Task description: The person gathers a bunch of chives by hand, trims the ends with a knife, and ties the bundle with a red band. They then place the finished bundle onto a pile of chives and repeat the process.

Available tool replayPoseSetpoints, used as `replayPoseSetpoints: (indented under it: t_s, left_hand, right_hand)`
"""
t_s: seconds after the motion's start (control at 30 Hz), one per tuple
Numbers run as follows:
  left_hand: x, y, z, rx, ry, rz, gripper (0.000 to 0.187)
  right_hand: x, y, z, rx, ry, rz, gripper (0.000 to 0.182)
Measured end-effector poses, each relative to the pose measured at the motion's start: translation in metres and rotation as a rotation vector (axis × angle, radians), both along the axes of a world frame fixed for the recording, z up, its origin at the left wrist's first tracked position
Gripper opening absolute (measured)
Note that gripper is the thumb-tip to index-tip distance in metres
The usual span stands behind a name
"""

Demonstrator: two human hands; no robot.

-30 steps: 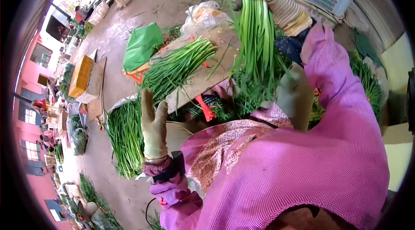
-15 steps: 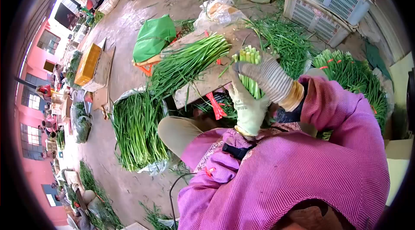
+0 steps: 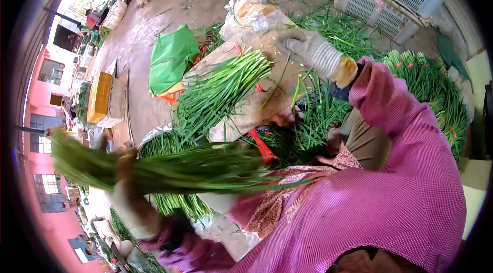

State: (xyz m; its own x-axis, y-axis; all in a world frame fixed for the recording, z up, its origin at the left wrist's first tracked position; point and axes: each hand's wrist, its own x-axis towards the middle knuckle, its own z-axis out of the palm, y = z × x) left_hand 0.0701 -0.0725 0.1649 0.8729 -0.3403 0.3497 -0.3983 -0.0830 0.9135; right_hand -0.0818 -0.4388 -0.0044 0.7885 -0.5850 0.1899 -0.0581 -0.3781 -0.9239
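Observation:
My left hand (image 3: 134, 203), gloved and blurred by motion, is wrapped round a bunch of garlic chives (image 3: 205, 167). The bunch lies nearly level at lower left, its leaves trailing toward my lap. My right hand (image 3: 313, 51), in a striped grey glove, is over the far right part of the work board (image 3: 233, 125), fingers stretched out and no bunch in them. A thin stalk (image 3: 277, 83) lies just below its fingertips. To the left on the board rests a loose pile of chives (image 3: 226, 85). Red ties (image 3: 263, 145) hang at the board's near edge.
Loose green leaves (image 3: 328, 114) lie right of the board. Tied bundles (image 3: 421, 80) stand farther right, below stacked plastic crates (image 3: 377, 11). A green cloth (image 3: 173, 57) and a clear plastic bag (image 3: 251, 11) are beyond the board. A yellow crate (image 3: 100, 97) stands left.
The bunch was upright between both hands over the board's near side. My right hand has let go and moved up over the board. My left hand has swung the bunch left.

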Motion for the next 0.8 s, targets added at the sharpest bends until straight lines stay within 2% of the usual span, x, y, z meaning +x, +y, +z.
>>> replayPoseSetpoints:
  t_s: [0.07, 0.13, 0.2, 0.23, 0.27, 0.3, 0.33, 0.4, 0.47, 0.5, 0.57, 0.6, 0.63, 0.7, 0.8]
  left_hand:
    - [0.052, 0.016, 0.026, 0.162, -0.254, -0.114, 0.059]
    - [0.082, 0.005, 0.024, 0.435, -0.299, -0.004, 0.058]
    - [0.112, -0.028, -0.027, 0.597, -0.584, 0.030, 0.054]
    - [0.122, -0.057, -0.048, 0.668, -0.915, -0.229, 0.049]
    - [0.124, -0.085, -0.075, 0.664, -0.865, -0.286, 0.063]
    - [0.117, -0.108, -0.098, 0.903, -0.888, -0.234, 0.066]
    - [0.127, -0.126, -0.133, 0.900, -0.874, -0.376, 0.067]
    - [0.139, -0.162, -0.192, 0.957, -0.885, -0.522, 0.066]
    - [0.148, -0.189, -0.240, 0.934, -0.803, -0.622, 0.062]
    - [0.153, -0.198, -0.262, 0.887, -0.822, -0.636, 0.063]
    - [0.158, -0.209, -0.304, 0.872, -0.883, -0.646, 0.063]
    - [0.159, -0.211, -0.323, 0.904, -0.927, -0.640, 0.063]
    - [0.158, -0.210, -0.322, 0.937, -0.905, -0.701, 0.061]
    - [0.158, -0.207, -0.331, 0.848, -0.902, -0.692, 0.052]
    - [0.154, -0.206, -0.340, 0.830, -0.931, -0.670, 0.043]
  right_hand:
    - [0.018, -0.030, -0.023, -0.128, 0.160, -0.060, 0.035]
    - [0.040, -0.040, -0.026, -0.169, 0.254, -0.090, 0.035]
    - [0.069, -0.057, -0.039, -0.210, 0.327, 0.012, 0.034]
    - [0.086, -0.061, -0.041, -0.351, 0.353, 0.044, 0.030]
    - [0.103, -0.063, -0.047, -0.348, 0.359, 0.045, 0.030]
    - [0.120, -0.065, -0.055, -0.367, 0.426, 0.076, 0.030]
    - [0.135, -0.066, -0.062, -0.387, 0.495, 0.110, 0.030]
    - [0.165, -0.073, -0.080, -0.575, 0.560, 0.231, 0.030]
    - [0.198, -0.082, -0.111, -0.590, 0.573, 0.311, 0.035]
    - [0.206, -0.080, -0.108, -0.588, 0.577, 0.314, 0.035]
    - [0.213, -0.071, -0.095, -0.675, 0.766, 0.443, 0.036]
    - [0.224, -0.077, -0.118, -0.778, 0.663, 0.496, 0.037]
    - [0.228, -0.077, -0.120, -0.802, 0.686, 0.536, 0.035]
    - [0.236, -0.074, -0.123, -0.817, 0.712, 0.580, 0.034]
    - [0.244, -0.075, -0.133, -0.660, 0.812, 0.628, 0.029]
